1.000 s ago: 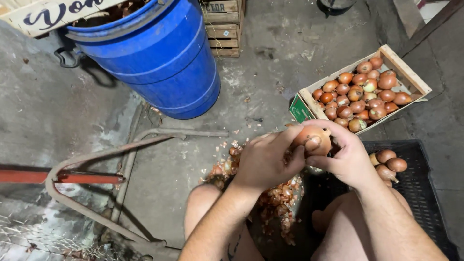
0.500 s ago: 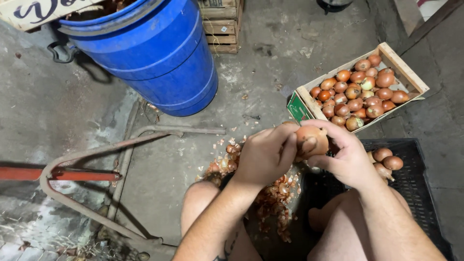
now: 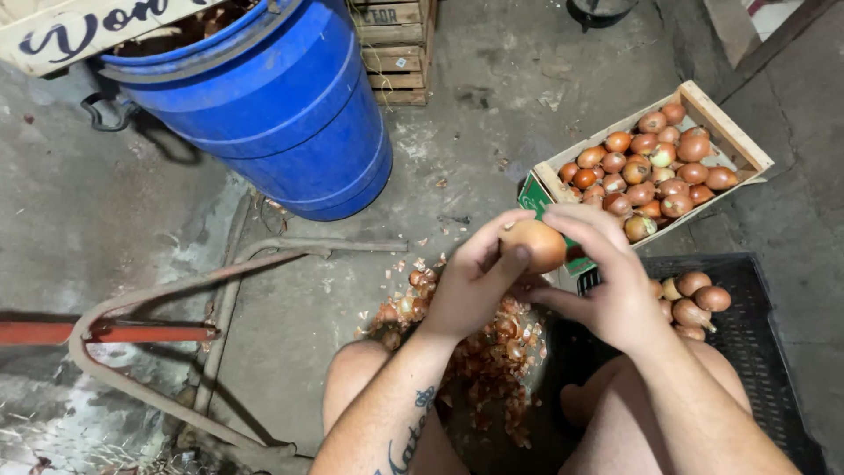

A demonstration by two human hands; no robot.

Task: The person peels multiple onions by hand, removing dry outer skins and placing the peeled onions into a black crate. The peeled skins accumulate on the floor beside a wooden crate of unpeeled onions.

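Produce storeroom: concrete floor [image 3: 492, 97], blue barrel [image 3: 264, 114], onion crates [image 3: 651, 171].

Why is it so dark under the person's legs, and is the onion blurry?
Head view: the onion, gripped between left hand and right hand, looks sharp, not blurred; light falls from above, so the black crate and floor between the knees sit in shadow; the blue barrel bulges slightly from lens distortion.

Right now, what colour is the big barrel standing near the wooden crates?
The barrel is bright blue, with darker shaded bands around it; the head view shows it best.
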